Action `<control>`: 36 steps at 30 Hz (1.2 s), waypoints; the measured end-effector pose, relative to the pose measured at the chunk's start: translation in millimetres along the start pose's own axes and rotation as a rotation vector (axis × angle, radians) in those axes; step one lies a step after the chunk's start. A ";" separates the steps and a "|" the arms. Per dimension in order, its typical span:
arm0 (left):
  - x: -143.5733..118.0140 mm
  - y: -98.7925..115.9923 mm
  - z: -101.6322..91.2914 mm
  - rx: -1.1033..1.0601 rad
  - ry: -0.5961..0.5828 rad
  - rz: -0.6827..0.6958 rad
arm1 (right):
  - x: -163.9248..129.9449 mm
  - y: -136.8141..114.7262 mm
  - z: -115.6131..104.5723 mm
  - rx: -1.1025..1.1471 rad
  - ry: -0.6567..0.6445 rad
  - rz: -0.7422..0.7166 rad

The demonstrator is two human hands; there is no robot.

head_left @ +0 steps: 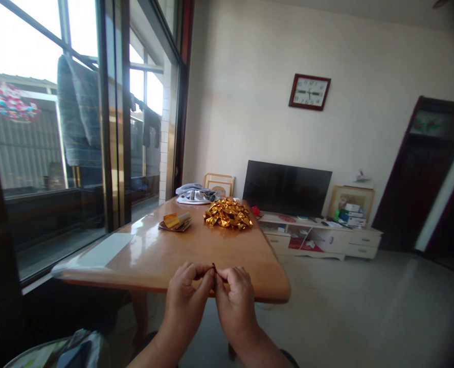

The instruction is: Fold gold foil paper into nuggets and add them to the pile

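My left hand [186,291] and my right hand [235,294] meet at the near edge of the table, thumbs and fingertips pinched together. Between them is a small piece of foil paper [213,267], of which only a thin, dark golden-brown tip shows; the fingers hide the rest. Farther back on the wooden table [196,250] lies a heap of folded gold foil pieces [227,213]. To its left is a stack of flat gold foil sheets [175,221], apart from both hands.
Folded cloth [196,194] lies at the table's far end. A pale sheet [106,249] covers part of the left side, by the window. Beyond the table are a television [287,188] and a white cabinet [332,241]. A bag [69,350] sits low at the left.
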State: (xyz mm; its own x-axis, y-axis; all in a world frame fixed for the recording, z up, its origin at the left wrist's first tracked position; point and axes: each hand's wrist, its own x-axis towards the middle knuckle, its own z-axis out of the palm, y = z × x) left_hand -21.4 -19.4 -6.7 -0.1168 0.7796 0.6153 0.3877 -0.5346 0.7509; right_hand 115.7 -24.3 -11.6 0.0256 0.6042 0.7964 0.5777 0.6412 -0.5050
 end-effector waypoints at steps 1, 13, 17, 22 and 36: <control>0.3 -0.5 0.4 -0.001 0.000 -0.001 | -0.1 -0.3 -0.1 -0.001 0.001 0.000; 8.0 -2.2 -8.6 -0.321 -0.239 -0.138 | 0.2 1.0 -6.7 0.216 -0.122 0.124; 9.2 0.3 -8.4 -0.392 -0.255 -0.179 | -0.4 6.5 -4.0 0.431 -0.183 0.323; 10.6 16.7 -14.1 -0.500 -0.243 -0.295 | -0.4 11.0 -2.6 0.763 -0.256 0.546; 9.8 12.8 -14.1 -0.580 -0.288 -0.399 | 3.5 2.4 -8.7 0.768 -0.345 0.533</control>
State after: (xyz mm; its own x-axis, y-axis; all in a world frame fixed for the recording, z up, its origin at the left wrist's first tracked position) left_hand -30.5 -23.2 12.3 0.1265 0.9617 0.2434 -0.1862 -0.2179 0.9580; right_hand 124.3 -24.7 -7.2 -0.1808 0.9287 0.3238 -0.1281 0.3042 -0.9440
